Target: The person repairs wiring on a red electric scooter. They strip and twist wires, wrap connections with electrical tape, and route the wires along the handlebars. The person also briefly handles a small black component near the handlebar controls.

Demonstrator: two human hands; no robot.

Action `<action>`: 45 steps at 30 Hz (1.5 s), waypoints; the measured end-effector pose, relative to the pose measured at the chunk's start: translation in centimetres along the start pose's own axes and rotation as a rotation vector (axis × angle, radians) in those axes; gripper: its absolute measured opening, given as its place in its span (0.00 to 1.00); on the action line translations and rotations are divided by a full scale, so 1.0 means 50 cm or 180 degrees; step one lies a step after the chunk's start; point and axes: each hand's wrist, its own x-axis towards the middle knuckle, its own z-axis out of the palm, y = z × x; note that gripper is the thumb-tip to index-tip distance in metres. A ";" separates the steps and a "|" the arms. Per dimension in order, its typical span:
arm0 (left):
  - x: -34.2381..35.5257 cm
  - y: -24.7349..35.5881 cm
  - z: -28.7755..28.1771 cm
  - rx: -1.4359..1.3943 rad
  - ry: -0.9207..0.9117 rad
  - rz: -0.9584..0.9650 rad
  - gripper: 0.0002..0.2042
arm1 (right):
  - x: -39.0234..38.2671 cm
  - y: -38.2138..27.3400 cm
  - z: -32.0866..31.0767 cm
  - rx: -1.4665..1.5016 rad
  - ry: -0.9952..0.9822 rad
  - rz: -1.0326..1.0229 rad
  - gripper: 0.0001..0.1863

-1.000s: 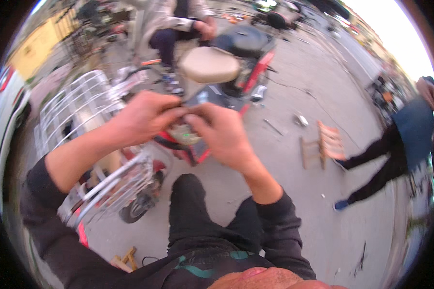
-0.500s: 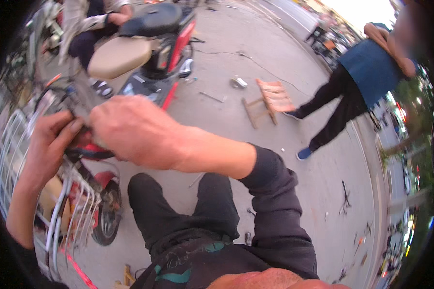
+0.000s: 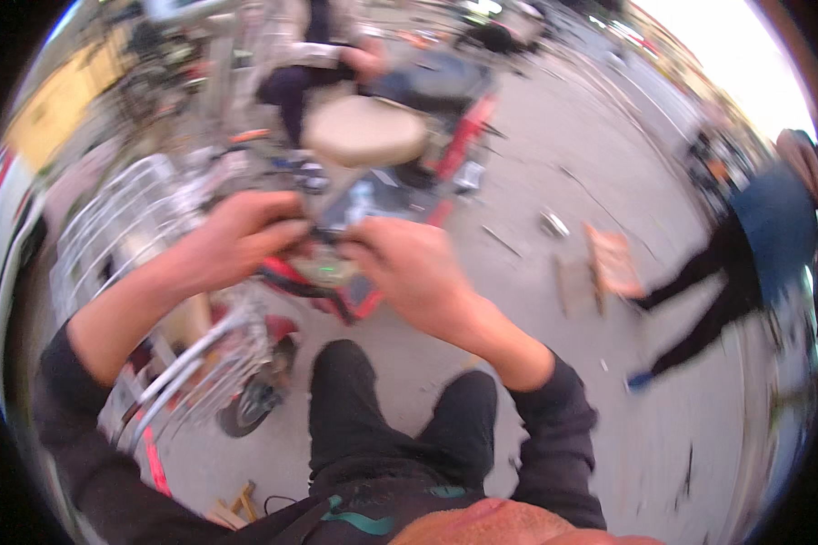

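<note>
Both forearms rise from the lower edge, elbows bent outward, and the two hands meet in front of the chest, near one another with a narrow gap between. The left hand (image 3: pixel 250 234) points right, palm turned inward, thumb and forefinger closed on a small dark piece (image 3: pixel 323 235). The right hand (image 3: pixel 418 270) points up and left, back of the hand showing, fingers curled and pinched on the same piece. That piece sits between the fingertips, over a dashboard (image 3: pixel 323 274) with one green light; blur hides what it is

One red and black scooter (image 3: pixel 466 136) stands beyond the hands, with two seats by it: one beige seat (image 3: pixel 364 132) and one black seat (image 3: pixel 432 77). One white wire basket (image 3: pixel 109 218) is at the left, with one wheel (image 3: pixel 245 409) near its lower end. One stool (image 3: pixel 613 259) stands on the ground at the right. Two other people show: one seated person (image 3: pixel 314 54), one standing person (image 3: pixel 773 227)

Teal print (image 3: pixel 364 523) on the dark top (image 3: pixel 291 525) is too blurred to read
</note>
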 end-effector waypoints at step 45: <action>0.035 -0.011 0.060 0.0856 0.0946 0.1093 0.20 | -0.029 -0.045 0.076 0.1364 0.1052 0.1200 0.17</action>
